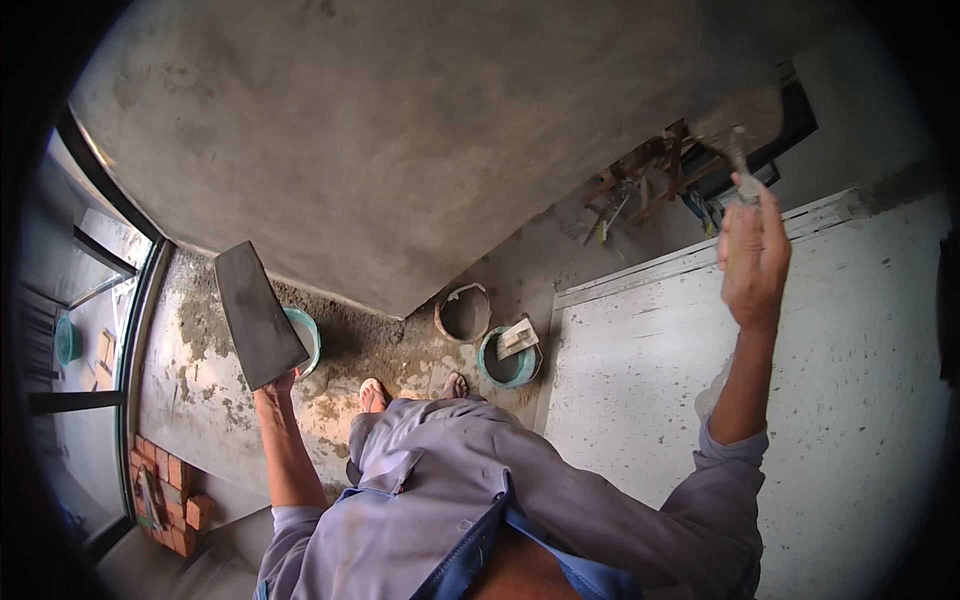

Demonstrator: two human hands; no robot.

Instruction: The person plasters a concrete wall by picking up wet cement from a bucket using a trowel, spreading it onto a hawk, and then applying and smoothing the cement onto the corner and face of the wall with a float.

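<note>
My left hand (280,383) is closed on the lower end of a plastering float (256,315), whose dark, flat rectangular face is turned up in front of the wall. Raised at the right, my right hand (752,255) grips a trowel (740,150) by its handle. The trowel's blade is blurred, and I cannot tell whether it touches the wall. Grey plaster with a smooth, patchy surface covers the wall (400,130) ahead.
On the splattered floor near my feet are a teal bucket (308,330), a mortar-crusted bucket (463,312) and another teal bucket (507,370) with a pale float (516,338) across it. Bricks (165,500) lie left, scrap wood (640,185) beyond the wall's edge. A white spattered surface (680,330) spans the right.
</note>
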